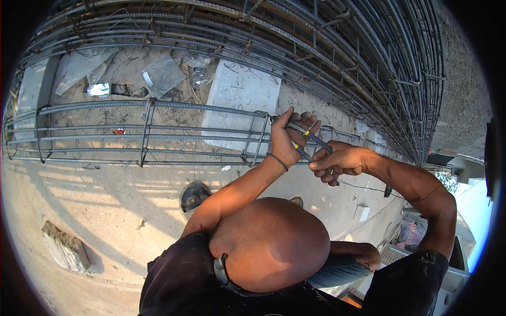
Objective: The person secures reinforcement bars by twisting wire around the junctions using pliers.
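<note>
My left hand [286, 138] is closed around the front part of long-handled pliers [319, 141] with yellow bands, its fingers partly curled. My right hand [343, 159] grips the handle ends, and a thin wire trails below it to the right. The pliers' tip is at a corner of a horizontal rebar cage [95, 105], mostly hidden by my left fingers, so I cannot tell what it grips. The cage has long ribbed bars with square stirrups.
Stacked rebar [316, 37] crosses the top and right. Beyond the cage lie a pale slab [237, 84] and plastic scraps [161, 73]. A concrete chunk [66, 245] lies lower left, a round dark object [195, 197] below the cage. A head and dark-shirted shoulders fill the lower middle.
</note>
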Available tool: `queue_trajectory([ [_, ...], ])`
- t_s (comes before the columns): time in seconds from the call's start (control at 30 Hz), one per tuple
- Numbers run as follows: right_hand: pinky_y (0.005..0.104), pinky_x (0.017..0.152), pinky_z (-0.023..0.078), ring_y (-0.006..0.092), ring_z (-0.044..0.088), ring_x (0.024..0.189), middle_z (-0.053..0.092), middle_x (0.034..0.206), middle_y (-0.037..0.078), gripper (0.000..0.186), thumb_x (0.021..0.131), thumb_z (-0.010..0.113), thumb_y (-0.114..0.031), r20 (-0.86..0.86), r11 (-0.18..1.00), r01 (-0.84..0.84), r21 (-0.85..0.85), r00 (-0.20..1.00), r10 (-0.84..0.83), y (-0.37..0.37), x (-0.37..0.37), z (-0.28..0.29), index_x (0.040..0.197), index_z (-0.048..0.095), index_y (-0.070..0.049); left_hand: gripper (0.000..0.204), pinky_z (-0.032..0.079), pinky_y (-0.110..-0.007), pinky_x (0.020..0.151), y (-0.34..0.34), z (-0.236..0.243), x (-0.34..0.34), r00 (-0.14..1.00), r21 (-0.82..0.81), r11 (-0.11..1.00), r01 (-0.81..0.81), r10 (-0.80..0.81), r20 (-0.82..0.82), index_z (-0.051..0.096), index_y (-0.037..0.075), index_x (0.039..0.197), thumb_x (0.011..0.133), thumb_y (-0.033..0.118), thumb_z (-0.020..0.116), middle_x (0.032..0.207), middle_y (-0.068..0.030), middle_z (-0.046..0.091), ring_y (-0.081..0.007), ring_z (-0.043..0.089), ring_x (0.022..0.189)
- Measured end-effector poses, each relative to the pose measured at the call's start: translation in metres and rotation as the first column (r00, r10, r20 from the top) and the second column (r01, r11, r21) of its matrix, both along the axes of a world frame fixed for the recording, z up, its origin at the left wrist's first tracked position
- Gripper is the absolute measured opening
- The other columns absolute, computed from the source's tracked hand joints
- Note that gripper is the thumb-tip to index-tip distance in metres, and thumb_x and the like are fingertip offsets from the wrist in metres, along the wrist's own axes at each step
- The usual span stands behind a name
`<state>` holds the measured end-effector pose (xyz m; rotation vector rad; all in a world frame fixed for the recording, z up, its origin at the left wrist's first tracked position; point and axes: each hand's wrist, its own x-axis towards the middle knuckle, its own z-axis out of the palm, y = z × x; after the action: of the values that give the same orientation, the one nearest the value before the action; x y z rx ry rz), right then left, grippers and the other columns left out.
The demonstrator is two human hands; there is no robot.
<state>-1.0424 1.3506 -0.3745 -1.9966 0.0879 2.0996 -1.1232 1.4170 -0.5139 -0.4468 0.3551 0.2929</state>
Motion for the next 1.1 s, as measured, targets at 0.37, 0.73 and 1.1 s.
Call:
queue_trajectory([
  [0.37,0.0468,0.086,0.048,0.0321,0.052,0.093,0.051,0.099,0.021,0.04,0.077,0.059,-0.009,0.49,-0.001,-0.524,-0.852,-0.797,0.352,-0.01,-0.027,-0.018,0.11,0.048,0.01,0.032,0.045,-0.042,0.067,0.009,0.009,0.035,0.98,-0.208,0.972,-0.112,0.073,-0.187,0.032,0.014,0.059,0.089,0.023,0.041,0.053,-0.0038,0.034,-0.0219,0.04,0.053],
  [0.73,0.0357,0.049,0.05,0.0241,0.062,0.055,0.057,0.06,0.011,0.041,0.083,0.069,-0.039,0.388,0.52,-0.707,-0.48,0.36,0.848,0.058,-0.003,0.01,0.077,0.059,0.001,0.02,0.047,-0.04,0.073,-0.001,0.015,0.008,0.981,-0.046,0.997,-0.064,0.055,-0.184,0.049,0.008,0.082,0.086,0.027,0.054,0.067,-0.0101,0.059,-0.0253,0.061,0.071],
  [1.1,0.0353,0.064,0.056,0.0256,0.061,0.085,0.056,0.09,0.019,0.051,0.07,0.07,-0.008,0.675,0.168,-0.803,-0.571,-0.344,0.652,0.022,-0.036,0.013,0.112,0.046,0.008,0.033,0.043,-0.04,0.063,0.012,0.0,0.022,0.993,-0.209,0.974,-0.082,0.061,-0.104,0.031,0.016,0.058,0.086,0.022,0.047,0.051,-0.0024,0.034,-0.0212,0.04,0.05],
])
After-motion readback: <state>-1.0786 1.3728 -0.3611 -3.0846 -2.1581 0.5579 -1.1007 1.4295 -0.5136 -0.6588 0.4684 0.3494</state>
